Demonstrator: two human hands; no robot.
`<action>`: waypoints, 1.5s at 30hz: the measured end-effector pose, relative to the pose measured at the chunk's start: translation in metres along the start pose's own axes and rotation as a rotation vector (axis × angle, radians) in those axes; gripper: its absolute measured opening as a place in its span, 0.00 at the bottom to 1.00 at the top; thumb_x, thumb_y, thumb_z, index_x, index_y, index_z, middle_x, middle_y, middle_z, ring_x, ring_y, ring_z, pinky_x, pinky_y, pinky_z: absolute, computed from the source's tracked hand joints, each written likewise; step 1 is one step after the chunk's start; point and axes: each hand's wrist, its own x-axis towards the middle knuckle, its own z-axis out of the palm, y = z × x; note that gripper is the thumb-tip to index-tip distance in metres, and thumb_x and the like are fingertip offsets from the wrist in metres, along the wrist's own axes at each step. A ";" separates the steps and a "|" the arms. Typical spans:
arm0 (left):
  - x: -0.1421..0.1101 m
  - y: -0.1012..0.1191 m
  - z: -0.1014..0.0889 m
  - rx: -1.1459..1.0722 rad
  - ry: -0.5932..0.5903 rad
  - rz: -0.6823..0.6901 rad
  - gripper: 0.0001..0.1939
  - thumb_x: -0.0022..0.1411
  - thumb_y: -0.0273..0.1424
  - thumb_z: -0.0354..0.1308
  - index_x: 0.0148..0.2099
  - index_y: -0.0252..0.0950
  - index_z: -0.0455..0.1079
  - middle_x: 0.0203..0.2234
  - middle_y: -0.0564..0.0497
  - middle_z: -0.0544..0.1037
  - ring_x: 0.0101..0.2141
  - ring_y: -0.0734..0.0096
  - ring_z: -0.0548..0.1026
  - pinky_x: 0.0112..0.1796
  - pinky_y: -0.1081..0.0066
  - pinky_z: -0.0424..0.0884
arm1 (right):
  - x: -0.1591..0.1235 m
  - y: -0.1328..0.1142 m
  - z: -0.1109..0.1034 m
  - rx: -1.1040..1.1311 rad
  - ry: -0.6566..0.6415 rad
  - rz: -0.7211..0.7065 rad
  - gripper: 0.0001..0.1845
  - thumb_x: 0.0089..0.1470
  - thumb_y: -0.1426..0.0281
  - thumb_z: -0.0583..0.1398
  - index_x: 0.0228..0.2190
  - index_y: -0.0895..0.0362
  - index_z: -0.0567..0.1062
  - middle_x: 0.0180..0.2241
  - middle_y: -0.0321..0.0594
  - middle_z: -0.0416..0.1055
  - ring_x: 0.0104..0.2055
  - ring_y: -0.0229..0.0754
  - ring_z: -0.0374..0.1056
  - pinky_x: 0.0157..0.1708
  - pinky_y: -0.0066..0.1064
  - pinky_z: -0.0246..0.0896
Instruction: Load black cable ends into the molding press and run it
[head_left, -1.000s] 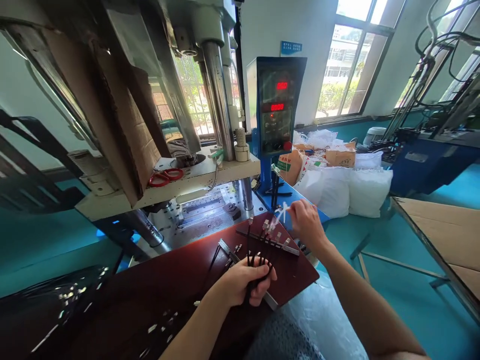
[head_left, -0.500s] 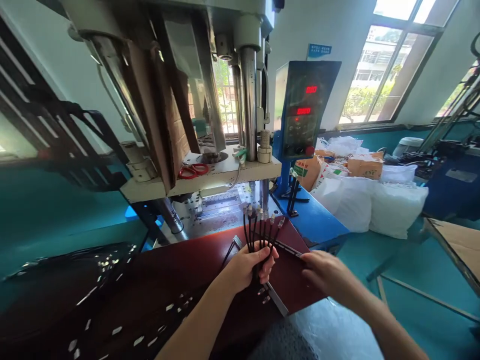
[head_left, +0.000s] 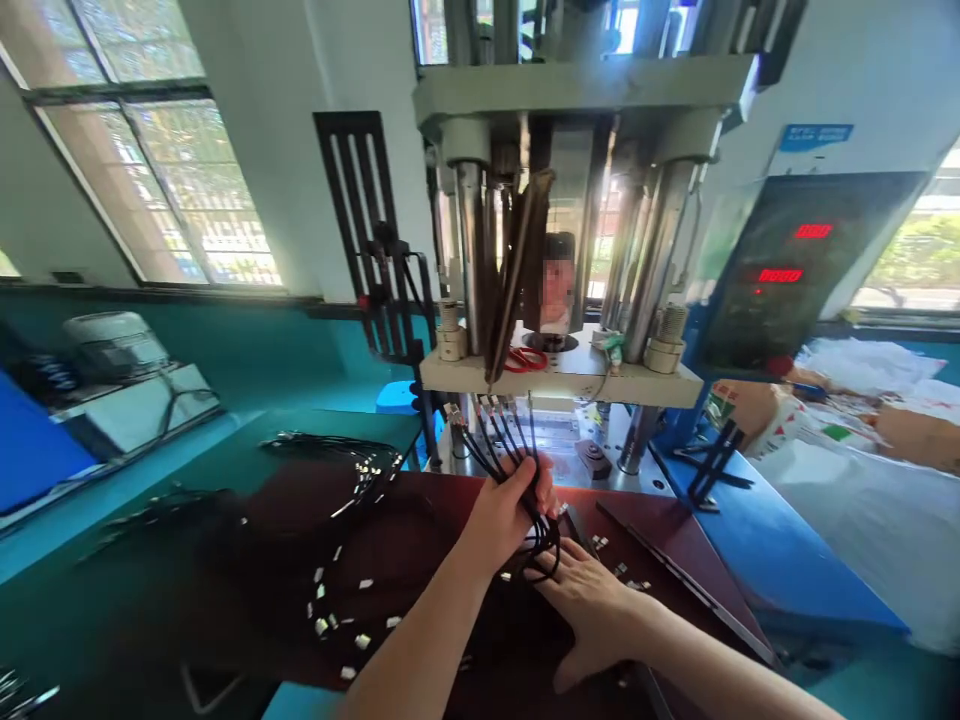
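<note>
My left hand (head_left: 507,508) is closed round a bunch of several black cables (head_left: 501,447). Their metal plug ends fan upward toward the press machine (head_left: 564,372). The cables loop back under my palm (head_left: 544,545). Just below it, my right hand (head_left: 586,597) lies on the dark red table top (head_left: 420,530), fingers stretched toward the cable loop and touching it. Small metal connector shells (head_left: 339,620) lie scattered on the table to the left.
Red scissors (head_left: 525,359) rest on the press's plate. A control box with red digits (head_left: 787,272) stands at the right. A long metal fixture bar (head_left: 694,585) lies on the table's right. More black cables (head_left: 330,450) lie heaped at the left. White bags (head_left: 870,500) lie at the far right.
My view has swung left and closer to the press. My left hand raised the cable bunch toward the machine. My right hand came in from the right and now rests under the cable loop.
</note>
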 end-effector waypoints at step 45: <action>0.005 0.045 -0.056 0.453 0.698 0.700 0.09 0.57 0.36 0.55 0.30 0.34 0.65 0.18 0.57 0.68 0.21 0.79 0.69 0.26 0.76 0.69 | 0.047 -0.022 -0.086 -0.153 0.639 0.240 0.18 0.56 0.68 0.49 0.17 0.57 0.66 0.16 0.35 0.64 0.20 0.37 0.61 0.24 0.28 0.51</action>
